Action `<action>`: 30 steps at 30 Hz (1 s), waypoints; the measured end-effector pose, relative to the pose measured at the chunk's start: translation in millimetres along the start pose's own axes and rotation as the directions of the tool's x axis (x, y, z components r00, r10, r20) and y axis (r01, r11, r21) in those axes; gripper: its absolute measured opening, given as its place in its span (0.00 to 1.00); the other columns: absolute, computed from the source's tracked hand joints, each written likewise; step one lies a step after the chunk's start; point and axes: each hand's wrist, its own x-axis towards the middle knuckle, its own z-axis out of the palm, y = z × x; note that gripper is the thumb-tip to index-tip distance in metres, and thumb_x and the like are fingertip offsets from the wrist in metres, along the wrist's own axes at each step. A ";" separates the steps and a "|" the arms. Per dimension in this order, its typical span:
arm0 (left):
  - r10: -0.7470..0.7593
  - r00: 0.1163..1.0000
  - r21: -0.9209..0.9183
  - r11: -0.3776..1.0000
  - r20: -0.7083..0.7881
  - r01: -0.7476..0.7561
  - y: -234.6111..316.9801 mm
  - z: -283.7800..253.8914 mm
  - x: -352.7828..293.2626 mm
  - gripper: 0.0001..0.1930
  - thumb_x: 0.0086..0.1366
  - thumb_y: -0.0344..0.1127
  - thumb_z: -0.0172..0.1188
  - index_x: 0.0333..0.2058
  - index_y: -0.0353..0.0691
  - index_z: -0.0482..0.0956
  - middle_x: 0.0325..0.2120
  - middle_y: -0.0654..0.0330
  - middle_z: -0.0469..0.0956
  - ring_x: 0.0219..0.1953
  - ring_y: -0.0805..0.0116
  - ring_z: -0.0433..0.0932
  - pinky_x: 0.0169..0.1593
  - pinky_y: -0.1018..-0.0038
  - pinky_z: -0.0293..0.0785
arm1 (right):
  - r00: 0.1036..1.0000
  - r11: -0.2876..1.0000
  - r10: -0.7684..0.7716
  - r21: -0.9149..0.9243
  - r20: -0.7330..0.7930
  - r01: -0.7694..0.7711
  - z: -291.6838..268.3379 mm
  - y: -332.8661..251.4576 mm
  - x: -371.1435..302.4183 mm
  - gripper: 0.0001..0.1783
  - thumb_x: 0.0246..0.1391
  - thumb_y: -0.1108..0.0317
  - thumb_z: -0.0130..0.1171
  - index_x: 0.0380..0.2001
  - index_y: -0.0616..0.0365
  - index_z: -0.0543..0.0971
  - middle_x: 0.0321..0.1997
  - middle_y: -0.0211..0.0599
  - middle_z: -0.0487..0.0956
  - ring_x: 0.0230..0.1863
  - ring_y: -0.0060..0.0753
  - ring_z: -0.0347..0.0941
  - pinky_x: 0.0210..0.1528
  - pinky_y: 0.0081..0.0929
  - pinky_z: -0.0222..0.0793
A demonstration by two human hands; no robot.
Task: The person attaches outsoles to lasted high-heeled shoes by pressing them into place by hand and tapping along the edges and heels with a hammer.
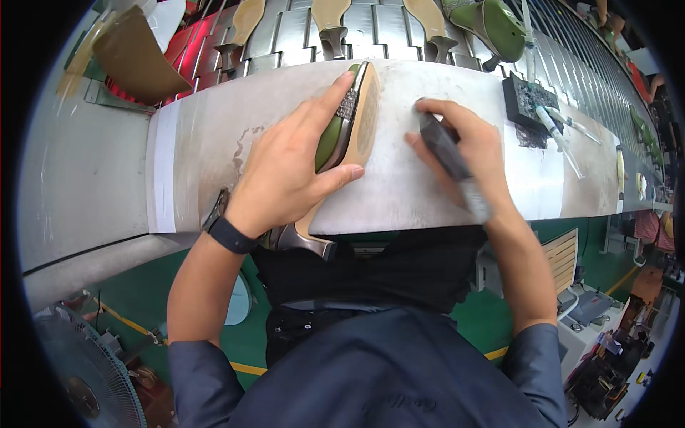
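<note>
A green high-heeled shoe lies on its side on the pale bench, toe pointing away from me. Its tan sole faces right, and a glittery band crosses the upper near the toe. My left hand is closed over the shoe, thumb at the sole's edge, hiding much of the upper. The heel sticks out past the near edge of the bench, below my wrist. To the right, my right hand grips a dark grey, blocky tool with a pale blurred end; its kind is unclear. It is apart from the shoe.
A black block with syringes on and beside it sits at the bench's right. Beyond the bench, several shoes lie sole-up on a metal slat conveyor. A brown curved sheet stands at far left; a fan is lower left.
</note>
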 end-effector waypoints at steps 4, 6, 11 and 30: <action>-0.005 1.000 0.019 1.000 0.010 0.004 3.7 -2.1 4.4 0.53 0.52 0.33 0.75 0.76 0.44 0.56 0.62 0.39 0.74 0.62 0.37 0.75 0.63 0.57 0.72 | 0.973 0.600 0.233 0.786 0.007 -0.149 10.9 -27.4 -0.7 0.14 0.65 0.66 0.65 0.49 0.65 0.83 0.50 0.39 0.84 0.50 0.28 0.81 0.51 0.31 0.80; -0.030 0.999 0.029 0.999 0.029 0.029 3.9 -2.6 6.4 0.54 0.52 0.32 0.75 0.76 0.43 0.56 0.61 0.39 0.75 0.60 0.37 0.75 0.62 0.57 0.73 | 0.927 0.376 0.361 0.894 0.098 -0.241 29.3 -31.3 -2.9 0.15 0.66 0.67 0.64 0.50 0.65 0.82 0.51 0.40 0.84 0.52 0.30 0.81 0.54 0.33 0.80; 0.024 1.000 0.022 0.999 0.002 -0.024 -1.5 3.4 9.9 0.55 0.50 0.29 0.75 0.76 0.42 0.56 0.49 0.44 0.78 0.49 0.40 0.78 0.54 0.57 0.76 | 0.916 0.330 0.391 0.916 0.089 -0.230 47.7 -35.6 -16.4 0.16 0.66 0.68 0.62 0.52 0.68 0.81 0.50 0.42 0.85 0.51 0.28 0.81 0.57 0.28 0.77; 0.074 0.997 0.081 0.994 -0.015 -0.073 -4.8 -2.5 5.7 0.57 0.48 0.31 0.78 0.75 0.36 0.56 0.51 0.43 0.77 0.47 0.41 0.78 0.52 0.57 0.76 | 0.999 0.813 0.045 0.580 0.020 -0.048 3.5 -17.7 76.6 0.11 0.59 0.73 0.68 0.44 0.66 0.85 0.38 0.36 0.88 0.40 0.21 0.83 0.46 0.20 0.78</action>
